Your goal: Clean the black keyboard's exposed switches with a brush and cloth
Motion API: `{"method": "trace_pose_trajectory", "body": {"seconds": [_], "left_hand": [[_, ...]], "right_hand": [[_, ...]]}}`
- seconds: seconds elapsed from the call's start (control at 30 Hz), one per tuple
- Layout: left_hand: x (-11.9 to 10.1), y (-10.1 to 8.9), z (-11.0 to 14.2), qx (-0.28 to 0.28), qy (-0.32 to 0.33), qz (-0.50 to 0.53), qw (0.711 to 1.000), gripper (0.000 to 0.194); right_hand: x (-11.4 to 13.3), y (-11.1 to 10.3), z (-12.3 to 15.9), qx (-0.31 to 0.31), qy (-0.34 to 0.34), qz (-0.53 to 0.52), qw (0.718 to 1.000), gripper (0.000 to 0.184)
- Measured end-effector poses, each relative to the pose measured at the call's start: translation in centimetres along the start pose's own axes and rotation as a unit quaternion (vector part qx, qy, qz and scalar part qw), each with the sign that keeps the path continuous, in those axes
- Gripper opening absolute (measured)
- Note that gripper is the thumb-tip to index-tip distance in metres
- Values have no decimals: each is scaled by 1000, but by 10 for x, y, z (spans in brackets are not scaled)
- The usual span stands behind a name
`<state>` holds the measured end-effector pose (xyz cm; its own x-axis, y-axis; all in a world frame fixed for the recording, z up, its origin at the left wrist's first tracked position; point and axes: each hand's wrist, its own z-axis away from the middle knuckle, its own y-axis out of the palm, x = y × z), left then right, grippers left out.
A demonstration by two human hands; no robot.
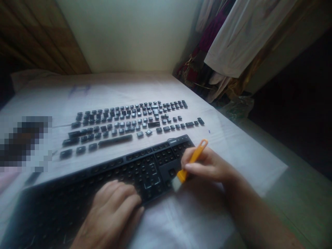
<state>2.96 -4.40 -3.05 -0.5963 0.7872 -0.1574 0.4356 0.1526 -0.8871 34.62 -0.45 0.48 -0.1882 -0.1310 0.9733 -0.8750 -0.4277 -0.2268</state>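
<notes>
A black keyboard with its keycaps off lies slantwise on the white cloth, its bare key sockets showing. My left hand is on its near part, fingers together and bent over the sockets, thumb by the front edge, holding it. Pinched in my right hand is a small brush with a yellow handle, tilted with its loop end up. The brush's pale bristles touch or hover just over the keyboard's right part, near the front edge; contact is hard to tell.
Loose black keycaps stand in rows behind the keyboard on the white cloth. Clothes hang at the back right, beyond the surface's edge. A pale wall rises behind. A pixelated patch hides something dark at the left.
</notes>
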Motion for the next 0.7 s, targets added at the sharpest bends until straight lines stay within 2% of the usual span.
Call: {"method": "trace_pose_trajectory", "body": {"seconds": [0.13, 0.3, 0.47, 0.7], "left_hand": [[-1, 0, 0, 5, -5, 6, 1000, 14], [-4, 0, -1, -8, -17, 13, 1000, 12], [-5, -3, -7, -12, -10, 0, 1000, 12], [-7, -5, -10, -26, -9, 8, 1000, 12]], "right_hand": [[-3, -3, 0, -51, -7, 16, 999, 10], [-2, -1, -1, 6, 12, 16, 1000, 12], [-2, 2, -1, -40, -8, -9, 999, 15], [-2, 8, -4, 18, -2, 34, 999, 15]]}}
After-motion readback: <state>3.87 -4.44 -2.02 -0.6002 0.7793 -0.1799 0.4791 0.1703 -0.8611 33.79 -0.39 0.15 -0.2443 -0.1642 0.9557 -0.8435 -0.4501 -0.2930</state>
